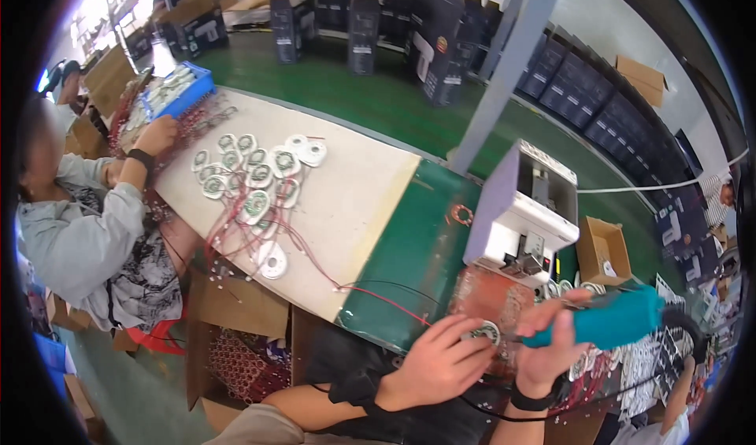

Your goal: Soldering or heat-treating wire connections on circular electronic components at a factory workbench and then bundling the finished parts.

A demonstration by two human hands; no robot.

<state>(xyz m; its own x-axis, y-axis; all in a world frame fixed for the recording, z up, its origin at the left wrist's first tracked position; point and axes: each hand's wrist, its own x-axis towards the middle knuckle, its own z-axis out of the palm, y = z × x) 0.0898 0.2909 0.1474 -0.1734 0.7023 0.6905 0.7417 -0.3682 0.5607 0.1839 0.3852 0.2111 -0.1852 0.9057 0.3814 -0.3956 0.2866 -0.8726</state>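
Note:
My left hand (445, 366) is closed on the edge of a small round white part with a green centre (490, 331), near the table's front edge. A red wire (394, 307) runs from beside that hand across the green mat. My right hand (547, 346) grips a teal electric screwdriver (614, 319), held almost level. Its tip points left at the round part; whether it touches cannot be made out. Several similar round white parts (256, 206) with red wires lie in a group on the white part of the table.
A white machine (524, 209) stands at the table's back right, with an open cardboard box (604, 250) beyond it. A co-worker (87, 216) sits at the left by a blue tray (185, 90) of parts. Below the front edge stands a carton (244, 350). A grey post (504, 75) rises behind.

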